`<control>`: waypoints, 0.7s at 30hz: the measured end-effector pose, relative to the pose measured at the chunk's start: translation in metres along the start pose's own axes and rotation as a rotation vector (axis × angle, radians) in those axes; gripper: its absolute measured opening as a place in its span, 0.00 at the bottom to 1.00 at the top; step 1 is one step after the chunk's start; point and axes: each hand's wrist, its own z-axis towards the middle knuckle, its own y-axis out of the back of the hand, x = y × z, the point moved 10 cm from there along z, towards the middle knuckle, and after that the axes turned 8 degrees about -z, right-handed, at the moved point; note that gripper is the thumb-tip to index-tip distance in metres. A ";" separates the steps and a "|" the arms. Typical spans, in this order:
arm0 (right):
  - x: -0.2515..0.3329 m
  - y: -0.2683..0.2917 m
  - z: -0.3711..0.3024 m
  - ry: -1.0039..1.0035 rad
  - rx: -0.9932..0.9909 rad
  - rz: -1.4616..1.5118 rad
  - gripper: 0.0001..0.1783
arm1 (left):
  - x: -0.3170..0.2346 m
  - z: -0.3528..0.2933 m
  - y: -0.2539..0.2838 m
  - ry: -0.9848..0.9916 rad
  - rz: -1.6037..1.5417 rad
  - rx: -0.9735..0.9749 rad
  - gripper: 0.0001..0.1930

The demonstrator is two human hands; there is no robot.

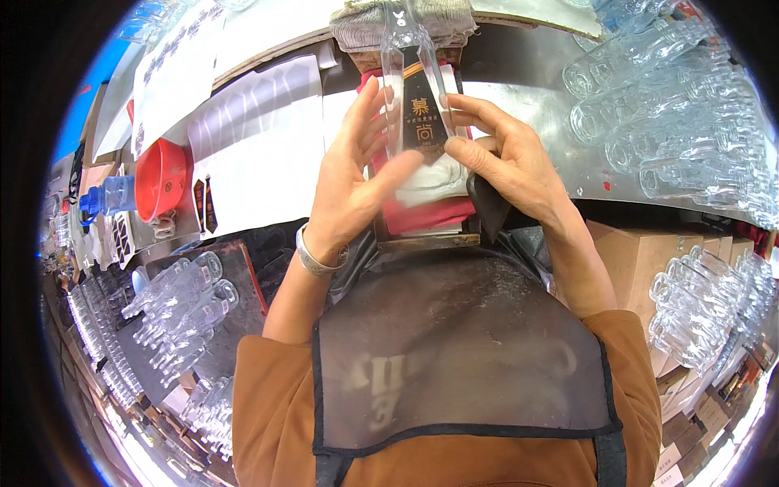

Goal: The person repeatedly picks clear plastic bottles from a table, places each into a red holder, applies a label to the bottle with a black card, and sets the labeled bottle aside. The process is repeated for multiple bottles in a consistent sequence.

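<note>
A clear glass bottle (438,85) lies neck away from me on a padded wooden stand. A black label (420,114) with gold markings is on its upper side. My left hand (354,166) is open along the bottle's left side, its fingers near the glass and its thumb apart and blurred. At the right side, my right hand (511,158) has its index finger and thumb tips at the glass by the label's edge. Its other fingers are curled around a dark flat piece (487,207), like a scraper, partly hidden under the palm.
Red cloth (426,219) and a folded grey towel (450,24) pad the stand. Left are label sheets (260,138), a red bowl (162,178) and a blue-capped bottle (105,199). Clear bottles (665,114) lie stacked right; more bottles (706,300) and cardboard boxes (629,260) sit below.
</note>
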 end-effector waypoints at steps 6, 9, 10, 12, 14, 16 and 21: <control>-0.002 -0.001 0.006 -0.007 -0.049 0.086 0.30 | 0.003 0.001 -0.001 0.064 -0.175 -0.022 0.37; 0.000 0.002 0.006 0.025 -0.111 0.036 0.30 | 0.003 0.002 -0.003 0.045 -0.184 -0.031 0.36; 0.000 0.002 0.007 0.038 -0.116 0.029 0.30 | 0.004 0.001 -0.003 0.043 -0.194 -0.038 0.35; 0.001 0.002 0.007 0.056 -0.128 0.021 0.29 | 0.004 0.001 -0.003 0.050 -0.191 -0.049 0.36; 0.002 0.003 0.007 0.064 -0.141 0.016 0.29 | 0.004 0.002 -0.003 0.050 -0.190 -0.052 0.36; 0.004 0.003 0.007 0.083 -0.150 0.010 0.28 | 0.005 0.002 -0.003 0.043 -0.190 -0.050 0.36; 0.004 -0.002 0.006 -0.011 -0.059 -0.002 0.28 | 0.003 0.002 -0.003 0.047 -0.181 -0.054 0.36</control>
